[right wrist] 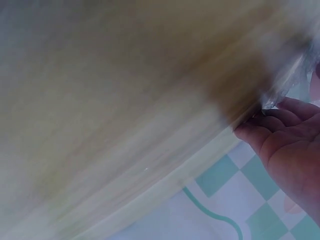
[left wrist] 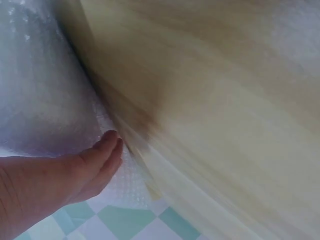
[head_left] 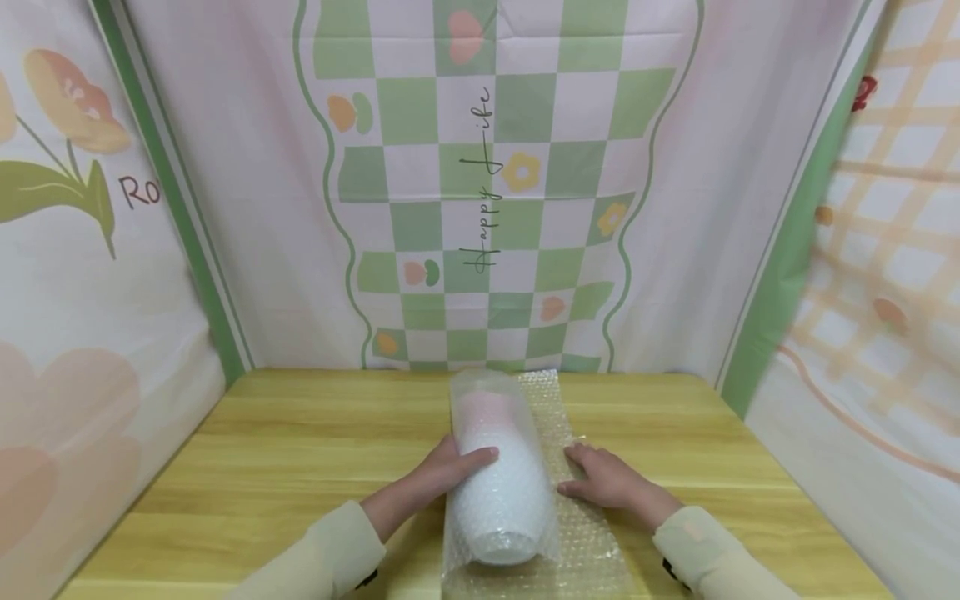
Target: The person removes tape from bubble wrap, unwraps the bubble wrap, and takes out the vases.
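Observation:
A long rounded object (head_left: 501, 492), white with a pink far end, lies wrapped in clear bubble wrap, its kind hidden by the layers. My left hand (head_left: 452, 467) grips its left side, thumb across the top and fingers down along the flank. In the left wrist view the fingers (left wrist: 106, 157) reach past the wrapped side close over the table. More bubble wrap (head_left: 581, 533) spreads out flat to the right. My right hand (head_left: 607, 477) touches that sheet near its right edge, thumb and fingers spread apart. Crumpled film shows at the right fingertips (right wrist: 246, 129) in the right wrist view.
Both hands work over a wooden table (head_left: 322, 433) with light planks. A green and white checked cloth (head_left: 517, 225) hangs behind its far edge. Printed fabric hangs on the left (head_left: 67, 308) and on the right (head_left: 892, 333).

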The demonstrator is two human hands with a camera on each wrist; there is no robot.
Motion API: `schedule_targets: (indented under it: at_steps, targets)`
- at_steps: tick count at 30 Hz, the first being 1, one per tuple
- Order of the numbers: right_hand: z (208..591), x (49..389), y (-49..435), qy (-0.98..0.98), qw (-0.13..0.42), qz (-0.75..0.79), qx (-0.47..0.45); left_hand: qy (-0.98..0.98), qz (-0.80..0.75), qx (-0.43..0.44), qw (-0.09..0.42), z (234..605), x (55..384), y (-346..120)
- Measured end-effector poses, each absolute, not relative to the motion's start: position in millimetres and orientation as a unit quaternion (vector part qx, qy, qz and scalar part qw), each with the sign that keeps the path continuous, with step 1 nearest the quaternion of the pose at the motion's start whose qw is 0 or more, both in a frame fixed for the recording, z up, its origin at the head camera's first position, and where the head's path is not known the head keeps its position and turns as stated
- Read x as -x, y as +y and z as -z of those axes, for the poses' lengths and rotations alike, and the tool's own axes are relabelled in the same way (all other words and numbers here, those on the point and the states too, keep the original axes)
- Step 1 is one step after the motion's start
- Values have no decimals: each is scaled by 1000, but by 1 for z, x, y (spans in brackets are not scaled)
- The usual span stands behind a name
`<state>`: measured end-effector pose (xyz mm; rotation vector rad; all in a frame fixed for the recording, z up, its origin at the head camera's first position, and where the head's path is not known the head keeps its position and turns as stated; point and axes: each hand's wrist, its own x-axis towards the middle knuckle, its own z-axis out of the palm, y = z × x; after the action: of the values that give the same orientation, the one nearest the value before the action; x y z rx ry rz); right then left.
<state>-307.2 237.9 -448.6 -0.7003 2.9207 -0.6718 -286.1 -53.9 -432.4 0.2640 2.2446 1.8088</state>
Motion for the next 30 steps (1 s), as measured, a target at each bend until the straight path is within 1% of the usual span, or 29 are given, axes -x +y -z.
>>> schedule_targets:
  at_steps: [4, 13, 19, 24, 30]
  targets:
    - [449, 307, 238, 948, 34, 219, 227, 778, -613, -88, 106, 429, 286, -52]
    - [451, 309, 239, 947, 30, 218, 232, 833, -550, -51, 39, 419, 280, -43]
    - [451, 308, 238, 947, 22, 217, 234, 878, -470, -92, -6, 408, 276, -32]
    - [451, 308, 238, 947, 22, 219, 232, 906, -405, -120, -17, 400, 271, -21]
    - [451, 310, 239, 950, 31, 216, 222, 929, -345, -132, -8, 391, 265, -8]
